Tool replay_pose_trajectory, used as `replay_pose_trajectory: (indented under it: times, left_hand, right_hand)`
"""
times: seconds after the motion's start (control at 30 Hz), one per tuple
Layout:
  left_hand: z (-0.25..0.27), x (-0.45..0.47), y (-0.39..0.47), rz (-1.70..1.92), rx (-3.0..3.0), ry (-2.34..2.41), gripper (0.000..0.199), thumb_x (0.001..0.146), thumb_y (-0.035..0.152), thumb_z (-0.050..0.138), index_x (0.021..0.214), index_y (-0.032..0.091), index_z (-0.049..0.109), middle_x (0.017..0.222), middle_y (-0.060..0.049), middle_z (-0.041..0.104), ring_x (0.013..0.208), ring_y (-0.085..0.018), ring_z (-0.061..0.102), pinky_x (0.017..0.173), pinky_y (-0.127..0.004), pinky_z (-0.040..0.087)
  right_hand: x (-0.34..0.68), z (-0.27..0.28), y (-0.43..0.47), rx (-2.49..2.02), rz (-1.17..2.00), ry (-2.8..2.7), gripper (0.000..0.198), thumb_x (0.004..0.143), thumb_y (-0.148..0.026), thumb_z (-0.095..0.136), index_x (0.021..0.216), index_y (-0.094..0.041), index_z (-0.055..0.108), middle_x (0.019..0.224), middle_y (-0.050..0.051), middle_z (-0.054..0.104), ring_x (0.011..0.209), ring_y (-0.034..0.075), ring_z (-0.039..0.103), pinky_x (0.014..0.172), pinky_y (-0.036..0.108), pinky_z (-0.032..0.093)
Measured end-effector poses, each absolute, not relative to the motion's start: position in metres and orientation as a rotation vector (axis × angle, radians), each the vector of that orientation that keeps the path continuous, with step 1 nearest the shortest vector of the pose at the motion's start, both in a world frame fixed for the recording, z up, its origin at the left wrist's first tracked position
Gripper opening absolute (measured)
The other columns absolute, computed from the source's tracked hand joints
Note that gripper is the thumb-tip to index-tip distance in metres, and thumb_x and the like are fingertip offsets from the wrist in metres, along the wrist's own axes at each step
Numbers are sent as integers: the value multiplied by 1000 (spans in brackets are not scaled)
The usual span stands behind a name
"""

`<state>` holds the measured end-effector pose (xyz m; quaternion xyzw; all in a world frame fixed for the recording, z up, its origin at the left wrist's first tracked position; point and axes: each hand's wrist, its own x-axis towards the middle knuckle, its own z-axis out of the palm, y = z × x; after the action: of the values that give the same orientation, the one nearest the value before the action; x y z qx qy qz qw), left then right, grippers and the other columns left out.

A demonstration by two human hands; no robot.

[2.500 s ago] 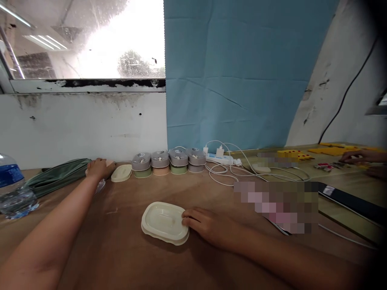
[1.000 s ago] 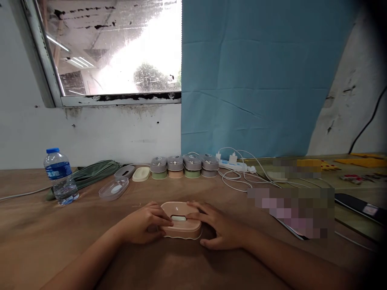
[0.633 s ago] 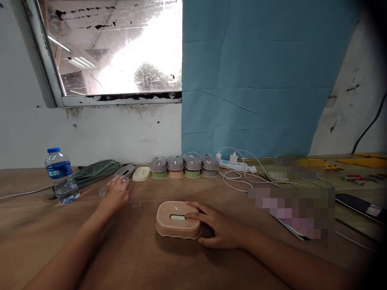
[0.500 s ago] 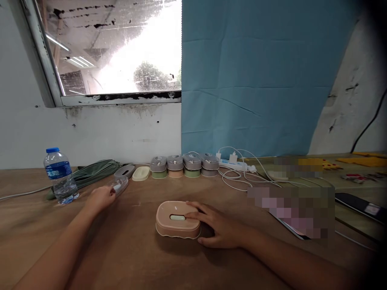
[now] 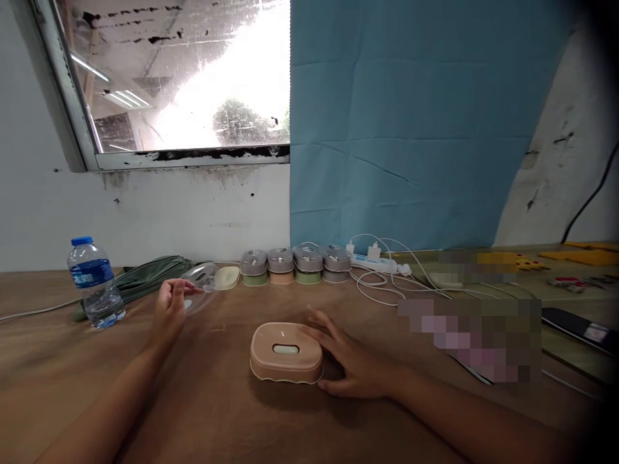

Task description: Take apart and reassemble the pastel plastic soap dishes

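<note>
A clear plastic cover (image 5: 207, 283), thin and see-through, is pinched between the thumb and fingers of my left hand (image 5: 175, 301) at the back left. It is raised and tilted over a grey oval piece, close to a cream oval tray (image 5: 227, 278). On the table in front of me sits a peach oval box (image 5: 286, 367), like a soap box, with a pale piece in the slot on its top. My right hand (image 5: 351, 361) rests at the right side of this box, its fingers spread. The fingertips are at the box's edge; whether they touch it I cannot tell.
Several grey-lidded boxes (image 5: 308, 259) stand in a row by the wall. A water bottle (image 5: 97, 283) and a green cloth bag (image 5: 152, 278) are at the left. A power strip (image 5: 374, 263) with white cables lies right of the boxes. A blurred-out flat object lies farther right.
My left hand has lifted the clear cover off the table and moved it right and up. My right hand's fingers have risen from the top of the peach box, which has hardly moved.
</note>
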<state>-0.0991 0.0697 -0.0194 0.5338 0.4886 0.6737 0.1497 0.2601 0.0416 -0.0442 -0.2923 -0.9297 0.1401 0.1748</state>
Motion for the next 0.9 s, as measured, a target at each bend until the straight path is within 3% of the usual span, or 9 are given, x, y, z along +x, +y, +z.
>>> replay_pose_trajectory:
  times: [0.1,0.2,0.4,0.53,0.63,0.8,0.9]
  left_hand:
    - [-23,-61,63,1859,1205,898,37,75,54,55,75,19,44,72,3,54,68,-14,62,79,-33,48]
    - [-31,-29,53,1508,1124,795,36,73,50,60,73,16,47,71,2,56,67,-14,60,75,-31,49]
    - [-48,-10,45,1287,1385,1073,45,79,60,45,82,16,54,81,-3,60,81,-18,57,75,-30,46]
    - [-54,-19,50,1119,1627,1311,50,84,59,32,94,17,58,100,-6,59,102,-22,51,89,-35,40]
    - [-55,-25,52,1053,1661,1296,49,88,55,27,108,18,52,111,-8,56,108,-23,48,93,-38,37]
    - [-45,-33,45,825,2161,1123,44,78,48,54,115,25,47,119,-6,46,118,-25,37,101,-42,30]
    - [-39,-35,41,717,2264,1112,46,79,45,55,121,27,45,122,-6,42,119,-25,36,103,-43,28]
  right_hand:
    - [260,-49,44,-824,291,-2548,84,73,-35,62,141,-26,14,146,9,-11,133,32,13,103,48,27]
    - [260,-49,44,-763,180,-2513,80,75,-30,60,140,-28,13,146,8,-10,133,30,14,102,48,28]
    - [257,-43,38,-736,178,-2620,77,69,-27,64,137,-28,29,147,7,1,133,30,14,104,45,27]
    - [256,-42,38,-757,237,-2598,74,69,-25,63,136,-26,31,146,9,10,132,28,21,102,42,30]
    - [257,-43,39,-733,237,-2571,71,70,-24,61,135,-25,32,145,10,17,131,27,24,103,41,31]
    - [258,-43,42,-633,156,-2560,67,70,-22,60,132,-22,36,132,13,36,130,28,25,103,43,29]
    - [258,-44,42,-565,87,-2558,63,71,-21,59,130,-21,38,126,13,39,128,27,28,101,41,33]
